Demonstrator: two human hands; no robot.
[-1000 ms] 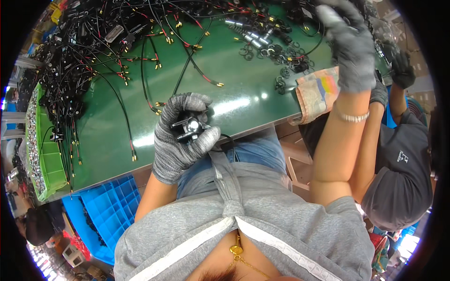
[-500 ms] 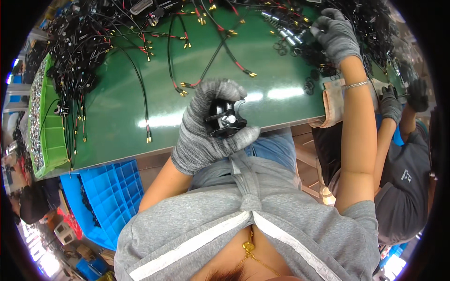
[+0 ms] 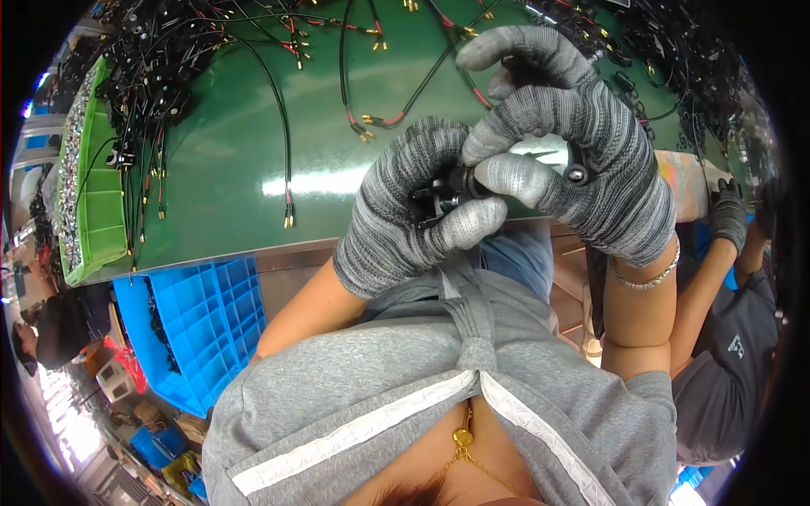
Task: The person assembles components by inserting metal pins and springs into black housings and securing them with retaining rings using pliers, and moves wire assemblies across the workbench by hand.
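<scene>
My left hand [image 3: 401,211], in a grey knitted glove, is closed around a small black part [image 3: 437,201] just above the table's front edge. My right hand [image 3: 603,160], gloved alike, meets it from the right. Its thumb and index finger pinch together at the right end of the black part; whatever small piece they hold is hidden. Against the right palm rests a shiny metal piece with a dark round end [image 3: 576,174], tucked under the curled fingers. The right middle finger arches away from the pinch.
Black cables with red sections and gold connectors [image 3: 285,143] lie across the green table [image 3: 228,169]. Dark parts are heaped at both far corners. A green bin [image 3: 103,185] stands at the left, a blue crate [image 3: 202,329] below it. A co-worker's gloved hand [image 3: 727,221] is at the right.
My right hand has come back from the metal pieces and black rings at the far right to the black part. My left hand still holds that part, slightly further right in view.
</scene>
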